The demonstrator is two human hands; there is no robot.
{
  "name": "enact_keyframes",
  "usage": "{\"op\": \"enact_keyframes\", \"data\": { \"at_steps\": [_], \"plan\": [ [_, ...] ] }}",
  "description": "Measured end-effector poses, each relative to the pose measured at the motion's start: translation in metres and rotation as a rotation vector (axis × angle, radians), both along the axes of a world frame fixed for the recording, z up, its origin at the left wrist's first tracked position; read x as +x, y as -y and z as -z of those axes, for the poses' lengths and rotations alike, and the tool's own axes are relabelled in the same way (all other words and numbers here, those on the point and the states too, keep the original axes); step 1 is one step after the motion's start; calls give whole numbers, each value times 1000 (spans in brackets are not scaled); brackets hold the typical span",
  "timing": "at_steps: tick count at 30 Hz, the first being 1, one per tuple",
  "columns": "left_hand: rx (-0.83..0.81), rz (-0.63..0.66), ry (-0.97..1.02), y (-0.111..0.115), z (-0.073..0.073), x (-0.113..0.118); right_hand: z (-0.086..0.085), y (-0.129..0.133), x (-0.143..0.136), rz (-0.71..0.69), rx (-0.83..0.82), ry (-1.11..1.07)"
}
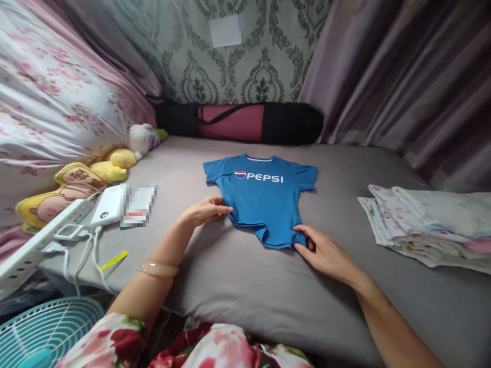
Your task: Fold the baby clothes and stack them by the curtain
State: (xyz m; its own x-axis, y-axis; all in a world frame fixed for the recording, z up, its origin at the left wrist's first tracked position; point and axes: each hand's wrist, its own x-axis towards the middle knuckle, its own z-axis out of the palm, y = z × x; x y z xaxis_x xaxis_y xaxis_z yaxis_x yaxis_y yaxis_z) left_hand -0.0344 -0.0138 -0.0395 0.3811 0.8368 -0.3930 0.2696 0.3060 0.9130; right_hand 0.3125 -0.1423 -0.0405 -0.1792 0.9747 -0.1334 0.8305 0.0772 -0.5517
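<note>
A blue T-shirt [264,204] with a white "PEPSI" print lies front side up on the grey bed sheet [238,276], its collar towards the wall. My left hand [210,210] pinches the shirt's lower left side edge. At the lower right corner of the hem, my right hand [320,250] has its thumb and fingers closed on the cloth. Between the two hands the hem is wavy and partly folded up.
Folded patterned cloths [429,225] are stacked at the right. At the left are a power strip [49,235], a white power bank [109,204], cables, plush toys [111,166] and a fan [49,332]. A long black and maroon bag [238,122] lies along the wall.
</note>
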Motion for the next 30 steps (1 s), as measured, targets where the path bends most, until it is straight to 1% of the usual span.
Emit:
{"op": "enact_keyframes", "data": {
  "at_steps": [1, 3, 7, 9, 12, 14, 15, 17, 19, 22, 25, 30],
  "plan": [
    [34, 13, 5, 1, 0, -5, 0, 0, 0, -2, 4, -3],
    [87, -13, 25, 3, 2, -15, 0, 1, 0, -3, 15, -12],
    [125, -166, 45, 11, 2, -37, -2, 3, -3, 6, 25, -21],
    [82, -263, 2, 18, -2, -45, -5, 4, -5, 7, 31, -29],
    [-6, -420, -108, 31, -13, -51, -13, 5, -7, -4, 47, -39],
    [-50, -480, -151, 40, -20, -51, -16, 5, -8, -18, 49, -33],
    [-70, -487, -159, 43, -21, -51, -16, 6, -8, -23, 48, -26],
    [-98, -458, -176, 49, -21, -52, -14, 6, -7, -26, 55, 5],
    [-105, -410, -213, 51, -16, -55, -9, 7, -9, -13, 99, 73],
    [-80, -313, -246, 52, -8, -62, -5, 8, -16, 54, 171, 224],
    [-50, -243, -250, 53, -5, -66, -12, 12, -28, 115, 139, 365],
    [-41, -285, -317, 55, -13, -66, -33, 22, -36, 134, 73, 521]
  ]
}}
